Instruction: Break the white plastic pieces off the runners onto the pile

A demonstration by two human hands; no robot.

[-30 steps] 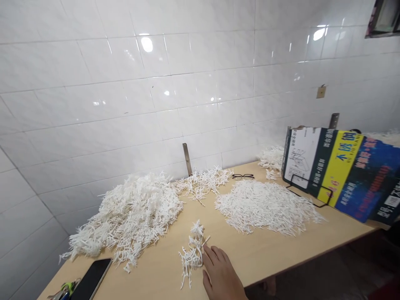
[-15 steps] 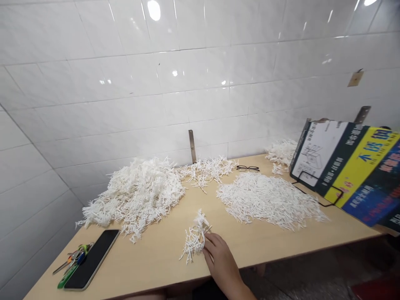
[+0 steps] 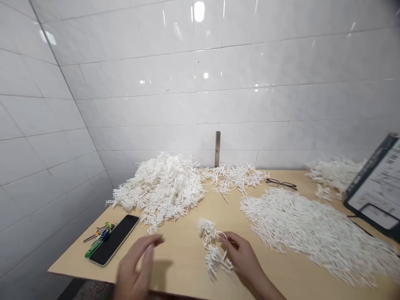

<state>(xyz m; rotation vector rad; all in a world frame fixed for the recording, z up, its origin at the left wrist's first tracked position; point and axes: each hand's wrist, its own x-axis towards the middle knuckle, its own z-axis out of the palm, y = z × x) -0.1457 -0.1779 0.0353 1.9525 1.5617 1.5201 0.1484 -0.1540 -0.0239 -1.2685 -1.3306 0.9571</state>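
A small cluster of white plastic pieces lies near the front of the wooden table. My right hand rests on the table beside it, fingers curled and pinching strands of the cluster. Above the front edge hovers my left hand, blurred by motion, fingers loosely stretched with nothing in them. A big tangled heap of white pieces sits at the back left. To the right spreads a flatter pile of loose white sticks.
A black phone and a bunch of keys lie at the front left. Glasses lie near the tiled wall. A printed cardboard box stands at the right, with more white pieces behind it.
The view has swung left, pushing the box to the edge. My left hand has come into view over the table's front edge. My right hand has closed on the small cluster.
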